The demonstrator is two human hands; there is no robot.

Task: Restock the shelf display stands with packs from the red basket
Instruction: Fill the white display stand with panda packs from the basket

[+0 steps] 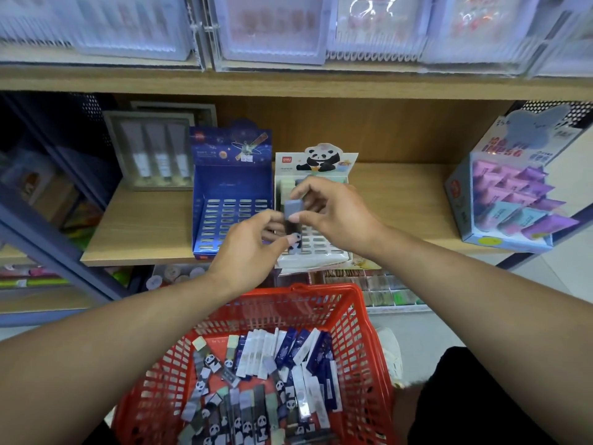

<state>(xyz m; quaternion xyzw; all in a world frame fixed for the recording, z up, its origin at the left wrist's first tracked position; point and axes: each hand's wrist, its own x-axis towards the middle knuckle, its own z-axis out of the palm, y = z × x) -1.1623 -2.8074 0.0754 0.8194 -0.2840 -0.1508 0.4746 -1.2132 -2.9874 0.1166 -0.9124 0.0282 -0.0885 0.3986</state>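
A red basket (362,319) sits low in front of me, holding several slim packs, some with panda prints (211,364) and some dark blue and white (298,348). On the wooden shelf stand a blue slotted display stand (231,194) and a white panda display stand (321,248). Both hands meet over the panda stand on one panda pack (292,210) with a grey cap. My right hand (333,213) pinches its upper end. My left hand (250,248) pinches its lower end between thumb and fingers.
A grey box of white tubes (154,152) stands left of the blue stand. At the shelf's right end sits a light blue box of purple packets (510,187). Clear bins (272,30) line the shelf above; more stock fills the shelf below (378,290).
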